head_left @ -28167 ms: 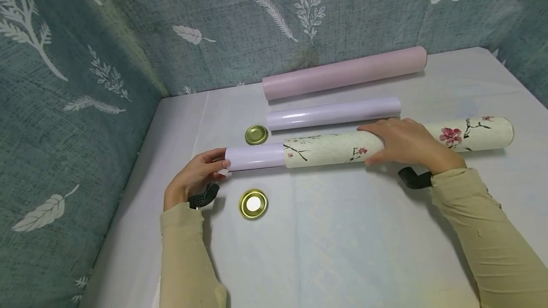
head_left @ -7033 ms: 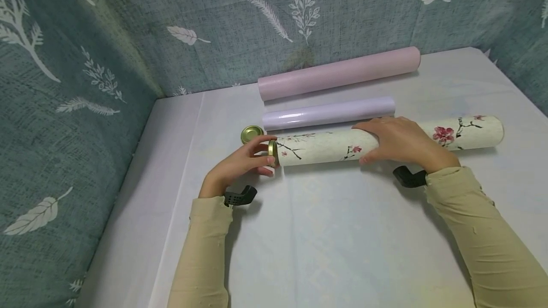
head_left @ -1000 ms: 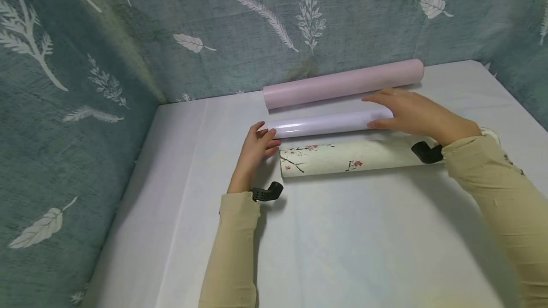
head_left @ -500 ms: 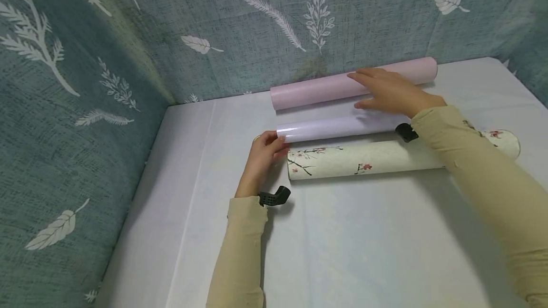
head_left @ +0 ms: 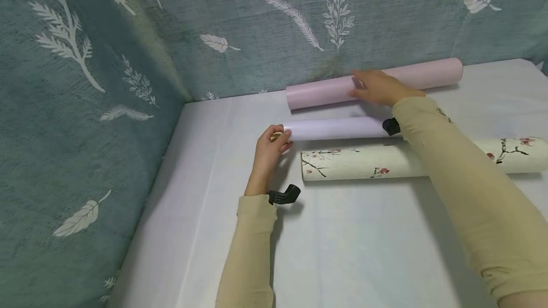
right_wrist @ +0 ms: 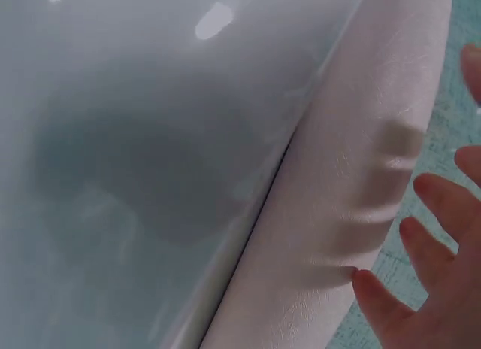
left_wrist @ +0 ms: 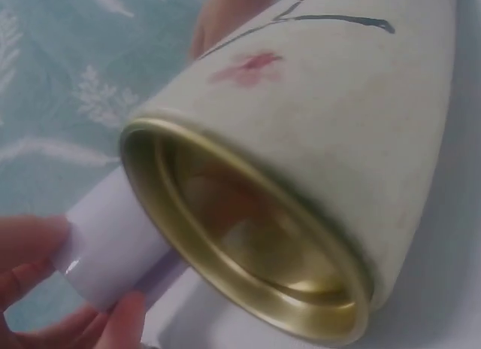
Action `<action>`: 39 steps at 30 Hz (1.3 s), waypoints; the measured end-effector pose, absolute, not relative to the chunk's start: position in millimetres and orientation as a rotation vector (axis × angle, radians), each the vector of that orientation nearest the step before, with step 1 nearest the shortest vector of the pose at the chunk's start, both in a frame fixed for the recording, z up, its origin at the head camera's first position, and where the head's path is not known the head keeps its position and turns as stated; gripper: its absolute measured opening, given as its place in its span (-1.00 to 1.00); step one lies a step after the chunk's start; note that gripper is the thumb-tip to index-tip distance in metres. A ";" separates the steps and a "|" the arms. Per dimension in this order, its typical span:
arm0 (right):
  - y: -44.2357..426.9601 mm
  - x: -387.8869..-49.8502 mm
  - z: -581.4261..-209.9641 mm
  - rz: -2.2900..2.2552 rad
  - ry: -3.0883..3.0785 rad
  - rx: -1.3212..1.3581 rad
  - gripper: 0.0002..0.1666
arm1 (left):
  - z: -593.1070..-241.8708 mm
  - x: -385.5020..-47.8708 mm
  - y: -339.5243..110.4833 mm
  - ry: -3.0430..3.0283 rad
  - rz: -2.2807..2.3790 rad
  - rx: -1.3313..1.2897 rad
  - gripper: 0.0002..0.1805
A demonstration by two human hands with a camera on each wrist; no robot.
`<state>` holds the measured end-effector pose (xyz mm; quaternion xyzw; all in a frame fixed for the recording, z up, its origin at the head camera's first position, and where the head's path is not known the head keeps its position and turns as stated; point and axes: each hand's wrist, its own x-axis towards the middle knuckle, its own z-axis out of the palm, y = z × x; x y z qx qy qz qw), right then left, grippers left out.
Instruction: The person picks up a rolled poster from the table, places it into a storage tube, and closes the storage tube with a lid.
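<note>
I see the left hand [head_left: 266, 157] pinching the near end of a slim, glossy lilac roll [head_left: 334, 128], thumb on one side and fingertips on the other. From those fingers the roll runs across toward the right wrist, which covers its far end from me. A small gold metal lid [head_left: 276, 136] peeks out between the left thumb and forefinger; I cannot tell whether they touch it.

The right hand [head_left: 381, 90] is over the middle of a thick, pale pink tube [head_left: 428, 74], its fingers spread and throwing shadows on the surface in my right wrist view. I cannot tell whether any fingertip makes contact.

Closer to the person than both sets of fingers, a cream cylinder printed with red blossoms and dark branches [head_left: 351, 165] lies beside the lilac roll and passes beneath the right sleeve [head_left: 475, 194]. My left wrist view shows a recessed gold metal cap [left_wrist: 255, 247] filling its end, just beside the left fingertips.
</note>
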<state>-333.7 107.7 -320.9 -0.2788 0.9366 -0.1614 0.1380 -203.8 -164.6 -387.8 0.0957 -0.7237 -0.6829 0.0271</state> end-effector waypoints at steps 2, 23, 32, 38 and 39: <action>107.8 -336.9 -321.2 -0.423 2.708 -0.803 -0.21 | -388.0 -204.0 -165.3 -2.293 -2.038 0.315 -0.78; 86.6 -326.4 -312.6 -0.119 2.728 -0.636 -0.33 | -392.4 -200.7 -173.2 -2.024 -2.407 -0.022 -0.63; 90.5 -315.4 -311.0 -0.069 2.714 -0.738 -0.28 | -397.5 -201.4 -163.4 -2.068 -2.353 0.024 -0.59; 93.5 -322.3 -313.1 -0.007 2.720 -0.831 -0.21 | -396.2 -202.6 -170.9 -2.135 -2.298 0.056 -0.53; 95.0 -323.9 -312.5 -0.014 2.734 -0.840 -0.22 | -395.3 -202.9 -173.8 -2.141 -2.288 0.069 -0.52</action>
